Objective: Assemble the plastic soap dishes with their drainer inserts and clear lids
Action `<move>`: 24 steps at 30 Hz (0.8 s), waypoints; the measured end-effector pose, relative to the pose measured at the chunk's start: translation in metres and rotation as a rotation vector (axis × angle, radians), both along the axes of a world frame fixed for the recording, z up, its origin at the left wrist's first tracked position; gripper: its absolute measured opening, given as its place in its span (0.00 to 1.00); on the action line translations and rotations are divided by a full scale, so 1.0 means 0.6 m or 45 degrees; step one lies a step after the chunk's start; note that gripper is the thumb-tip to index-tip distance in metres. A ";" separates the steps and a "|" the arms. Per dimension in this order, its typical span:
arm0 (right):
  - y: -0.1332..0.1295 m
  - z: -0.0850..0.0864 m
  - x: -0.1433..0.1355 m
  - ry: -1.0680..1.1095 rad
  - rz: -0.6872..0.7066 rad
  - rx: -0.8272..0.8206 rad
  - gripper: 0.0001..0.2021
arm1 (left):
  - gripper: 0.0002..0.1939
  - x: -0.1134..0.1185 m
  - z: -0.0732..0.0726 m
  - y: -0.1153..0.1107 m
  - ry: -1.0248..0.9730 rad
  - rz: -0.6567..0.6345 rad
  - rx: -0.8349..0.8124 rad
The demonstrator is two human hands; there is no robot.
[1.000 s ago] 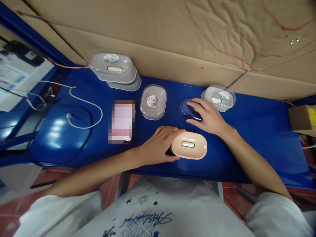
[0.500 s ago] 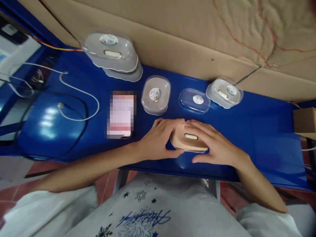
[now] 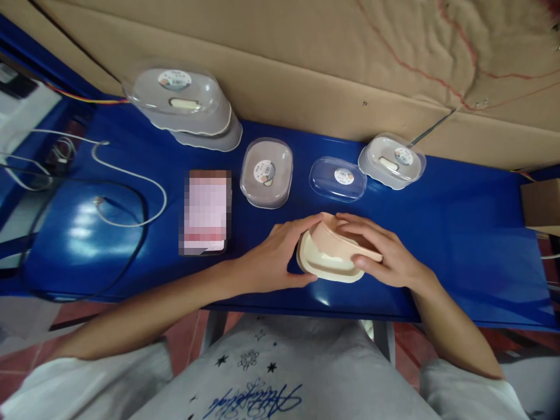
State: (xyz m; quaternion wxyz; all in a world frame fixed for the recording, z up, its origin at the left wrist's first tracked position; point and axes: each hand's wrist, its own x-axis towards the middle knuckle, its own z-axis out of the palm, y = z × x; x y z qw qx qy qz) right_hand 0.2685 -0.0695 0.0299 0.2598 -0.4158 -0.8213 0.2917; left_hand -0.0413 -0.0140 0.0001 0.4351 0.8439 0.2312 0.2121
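Two bare hands meet over a small oval plastic box at the near edge of the blue bench. The right hand lies on the peach-pink oval lid, fingers curled over its top and pinching it; the lid is tilted, its far side raised and its near right end low. The left hand cups the left end of the cream oval tray beneath, thumb along its near rim, fingers wrapped round the far side. The tray rests on the bench, its pale inside showing under the lifted lid.

Just beyond the hands lies a clear oval plastic cover with a round sticker. To its left stands a closed oval box under a clear cover, and to its right, near the cardboard wall, a second closed box. Farther left lies a flat rectangular card, blurred. At the far left a larger clear-covered box sits on another. White cable curls across the left end of the bench.
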 end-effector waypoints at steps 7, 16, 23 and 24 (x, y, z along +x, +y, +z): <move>0.013 -0.013 0.011 -0.350 -0.304 0.205 0.29 | 0.42 -0.003 0.011 -0.005 0.360 -0.275 0.449; 0.015 -0.017 -0.006 -0.454 -0.271 0.360 0.33 | 0.32 -0.005 0.017 -0.009 0.326 -0.366 0.571; -0.055 0.025 -0.061 -0.497 0.191 0.475 0.37 | 0.08 -0.003 0.053 0.005 -0.170 0.103 0.033; -0.062 0.023 -0.070 -0.577 0.214 0.468 0.35 | 0.07 -0.003 0.059 0.009 -0.199 0.205 -0.088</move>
